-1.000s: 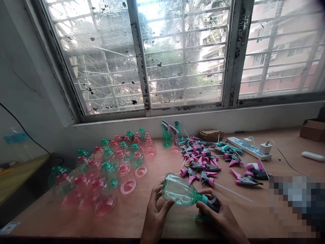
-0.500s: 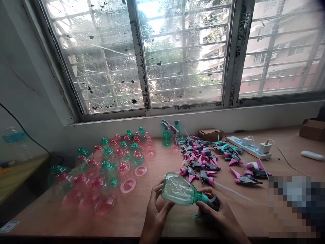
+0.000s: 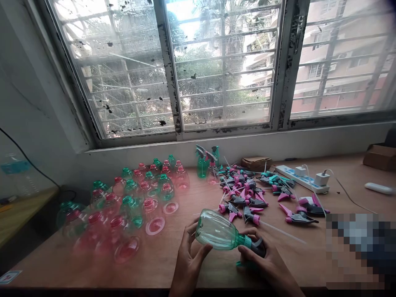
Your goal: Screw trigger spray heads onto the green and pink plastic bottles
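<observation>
A clear green spray bottle (image 3: 218,230) lies nearly sideways between my hands, its base to the left and its neck to the right. My left hand (image 3: 192,251) is closed round the base end, thumb at the lower side. At the neck, my right hand (image 3: 258,251) grips the grey and teal spray head (image 3: 256,246), which sits on the bottle's mouth. A teal trigger (image 3: 239,264) shows below the right fingers. Part of the spray head is hidden by that hand.
Rows of open pink and green bottles (image 3: 149,210) stand at left. Loose spray heads (image 3: 244,185) with tubes are heaped at right, before a power strip (image 3: 301,179). Assembled spray bottles (image 3: 202,167) stand near the wall, beside a flat cardboard piece (image 3: 256,163).
The green bottle has rolled slightly about its long axis in my hands. Both hands keep their grip in nearly the same place.
</observation>
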Motion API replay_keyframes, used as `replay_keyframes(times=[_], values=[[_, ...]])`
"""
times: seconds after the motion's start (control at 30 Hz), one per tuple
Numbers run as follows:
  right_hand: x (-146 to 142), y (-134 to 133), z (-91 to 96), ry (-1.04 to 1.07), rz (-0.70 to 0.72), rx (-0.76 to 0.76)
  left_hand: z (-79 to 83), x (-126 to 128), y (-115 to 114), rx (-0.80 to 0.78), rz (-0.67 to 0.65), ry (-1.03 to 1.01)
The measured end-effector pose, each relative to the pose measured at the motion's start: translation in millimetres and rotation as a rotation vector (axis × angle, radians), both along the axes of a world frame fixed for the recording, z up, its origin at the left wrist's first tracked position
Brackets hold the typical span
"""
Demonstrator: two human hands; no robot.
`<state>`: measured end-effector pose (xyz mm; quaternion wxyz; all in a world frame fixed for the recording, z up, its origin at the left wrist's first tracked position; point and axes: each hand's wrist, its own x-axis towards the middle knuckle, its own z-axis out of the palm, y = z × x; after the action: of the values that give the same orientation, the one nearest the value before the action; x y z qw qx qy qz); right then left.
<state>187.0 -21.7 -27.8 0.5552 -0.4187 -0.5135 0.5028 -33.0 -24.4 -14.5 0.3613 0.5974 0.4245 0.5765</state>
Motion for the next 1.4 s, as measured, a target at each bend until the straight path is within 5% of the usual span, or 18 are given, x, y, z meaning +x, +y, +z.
replay_keyframes(times=[0.37, 1.4], values=[[0.2, 0.9, -3.3, 0.057, -0.004, -0.008, -0.6, -3.3, -0.7, -0.008, 0.049, 0.142], [1.3, 1.5, -5.9, 0.023, -0.034, -0.019, 2.8, -2.9, -1.4, -0.007, 0.039, 0.121]])
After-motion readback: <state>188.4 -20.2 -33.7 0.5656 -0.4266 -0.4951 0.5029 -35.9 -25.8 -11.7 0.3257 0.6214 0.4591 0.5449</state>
